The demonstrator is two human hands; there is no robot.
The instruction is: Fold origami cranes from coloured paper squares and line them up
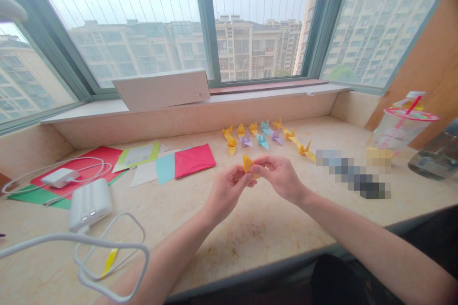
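Note:
Both my hands meet over the middle of the marble sill, pinching a small folded piece of orange paper. My left hand grips it from the left with thumb and fingers closed. From the right, my right hand pinches its lower edge. Behind the hands lies a loose row of several finished paper cranes in yellow, purple and light blue.
Flat coloured paper sheets lie to the left, with a white power bank, a charger and looping white cables. A white box rests on the window ledge. A plastic cup with a pink straw stands at right.

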